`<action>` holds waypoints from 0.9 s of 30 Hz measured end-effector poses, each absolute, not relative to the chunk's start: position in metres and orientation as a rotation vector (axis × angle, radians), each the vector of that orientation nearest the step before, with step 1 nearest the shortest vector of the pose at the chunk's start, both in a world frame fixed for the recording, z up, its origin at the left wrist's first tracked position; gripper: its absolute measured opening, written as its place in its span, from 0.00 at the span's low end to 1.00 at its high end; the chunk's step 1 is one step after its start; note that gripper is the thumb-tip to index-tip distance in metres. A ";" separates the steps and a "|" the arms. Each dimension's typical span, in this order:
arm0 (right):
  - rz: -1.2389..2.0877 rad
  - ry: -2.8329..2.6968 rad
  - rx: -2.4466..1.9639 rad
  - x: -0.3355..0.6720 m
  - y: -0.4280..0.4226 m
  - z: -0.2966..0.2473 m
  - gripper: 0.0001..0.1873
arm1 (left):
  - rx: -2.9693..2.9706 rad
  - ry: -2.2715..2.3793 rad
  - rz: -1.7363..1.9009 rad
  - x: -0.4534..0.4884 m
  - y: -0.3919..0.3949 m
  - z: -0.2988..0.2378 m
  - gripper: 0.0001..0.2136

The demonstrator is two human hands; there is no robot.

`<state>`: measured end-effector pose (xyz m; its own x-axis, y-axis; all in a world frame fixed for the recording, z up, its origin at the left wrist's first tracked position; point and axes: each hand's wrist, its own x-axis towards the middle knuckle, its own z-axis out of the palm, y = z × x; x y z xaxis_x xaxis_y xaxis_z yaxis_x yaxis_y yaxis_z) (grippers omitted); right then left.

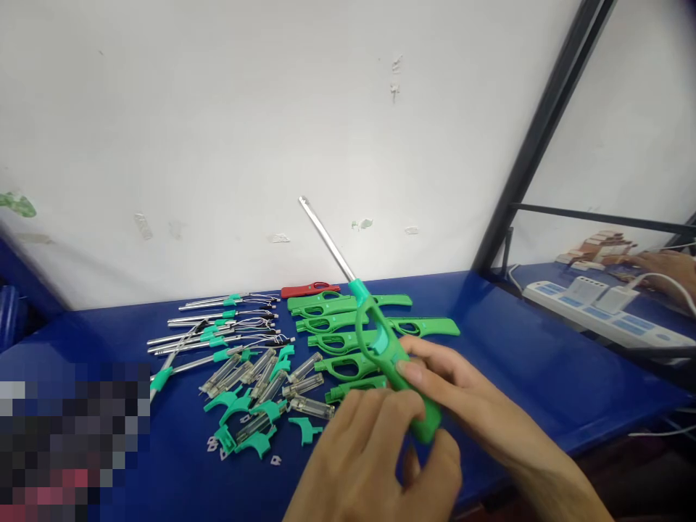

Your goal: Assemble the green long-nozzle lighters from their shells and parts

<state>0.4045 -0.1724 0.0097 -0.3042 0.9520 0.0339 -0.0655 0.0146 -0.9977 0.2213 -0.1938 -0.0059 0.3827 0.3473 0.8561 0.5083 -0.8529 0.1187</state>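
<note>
Head view. No brand, label or legible writing shows on any part. I hold an assembled green lighter above the blue table, its metal tube pointing up and away toward the white wall. My right hand grasps the lighter's handle from the right, thumb laid along its side; my left hand closes its fingers around the butt end from below, back of the hand toward the camera. Both wrists enter from the lower edge.

Just behind and left of the lighter lie green handle shells in a stacked row, partly hidden by the lighter and my right fingers; a single red shell lies at the far end of that row. Farther left of the lighter are metal tubes with wires, and nearer me clear fuel cells with small green triggers. Well right of the lighter, beyond a black frame post, a white power strip lies beside another person's hand.
</note>
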 end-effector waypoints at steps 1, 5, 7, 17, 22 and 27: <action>1.423 -1.399 -0.975 0.406 -0.172 0.012 0.22 | -2.451 -0.815 -1.531 0.217 -0.192 -0.004 0.18; 1.325 -1.476 -1.042 0.410 -0.173 0.019 0.18 | -2.412 -1.398 -1.883 0.194 -0.184 0.012 0.12; 1.300 -1.521 -1.078 0.408 -0.175 0.020 0.19 | -2.367 -1.838 -2.080 0.183 -0.176 0.020 0.15; 1.308 -1.469 -1.085 0.399 -0.188 0.015 0.26 | -2.023 -1.997 -3.579 0.175 -0.143 0.014 0.22; 1.735 -1.303 -0.486 0.390 -0.180 0.004 0.47 | -1.880 -1.973 -3.762 0.179 -0.141 0.012 0.22; 1.742 -1.344 -0.530 0.380 -0.176 -0.015 0.41 | -1.805 -2.069 -3.784 0.183 -0.143 0.013 0.19</action>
